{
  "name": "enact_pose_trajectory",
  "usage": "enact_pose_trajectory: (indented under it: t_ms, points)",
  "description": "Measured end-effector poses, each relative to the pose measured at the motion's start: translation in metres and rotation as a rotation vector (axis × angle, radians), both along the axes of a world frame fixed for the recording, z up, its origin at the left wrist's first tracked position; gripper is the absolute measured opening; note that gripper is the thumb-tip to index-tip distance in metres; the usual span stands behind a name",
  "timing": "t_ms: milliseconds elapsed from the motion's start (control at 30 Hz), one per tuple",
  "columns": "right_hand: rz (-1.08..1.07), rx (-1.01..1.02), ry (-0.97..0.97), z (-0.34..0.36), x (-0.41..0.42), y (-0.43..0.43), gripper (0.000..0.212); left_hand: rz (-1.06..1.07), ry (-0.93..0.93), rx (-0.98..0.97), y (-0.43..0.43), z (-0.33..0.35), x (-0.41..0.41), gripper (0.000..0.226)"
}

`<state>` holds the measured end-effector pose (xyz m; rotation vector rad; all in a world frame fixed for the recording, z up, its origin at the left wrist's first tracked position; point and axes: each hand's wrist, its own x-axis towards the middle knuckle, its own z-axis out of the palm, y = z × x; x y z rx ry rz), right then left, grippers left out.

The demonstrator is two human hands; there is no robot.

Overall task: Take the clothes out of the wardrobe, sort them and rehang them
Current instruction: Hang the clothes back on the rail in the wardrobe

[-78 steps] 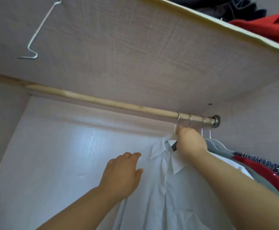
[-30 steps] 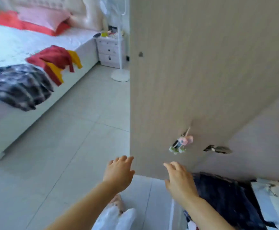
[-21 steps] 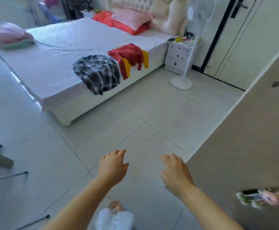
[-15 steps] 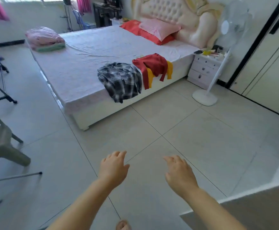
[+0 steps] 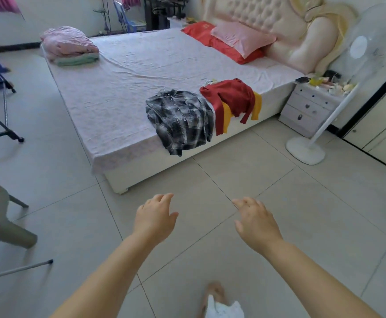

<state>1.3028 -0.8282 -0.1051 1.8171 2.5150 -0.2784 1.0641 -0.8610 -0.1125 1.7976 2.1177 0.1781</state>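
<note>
**Hands empty, clothes on bed**

Left hand (image 5: 154, 218) and right hand (image 5: 256, 222) hover over glossy floor tiles (image 5: 245, 180), fingers loosely spread, holding nothing. Soft plaid shirt (image 5: 180, 120) and red sweater (image 5: 231, 97) over a yellow garment (image 5: 257, 105) drape off the wrinkled bed (image 5: 127, 88) edge, side by side.
</note>
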Motion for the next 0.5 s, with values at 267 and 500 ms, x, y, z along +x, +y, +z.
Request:
enact_pose_trajectory:
  t_ms: [267,500]
  points:
    - [0.105,0.011,0.086,-0.023,-0.055,0.185,0.051,0.110,0.037,-0.006,0.160,-0.013,-0.041,0.052]
    - [0.237,0.012,0.114,-0.008,-0.097,0.350,0.050,0.192,0.056,0.010,0.310,0.005,-0.072,0.052]
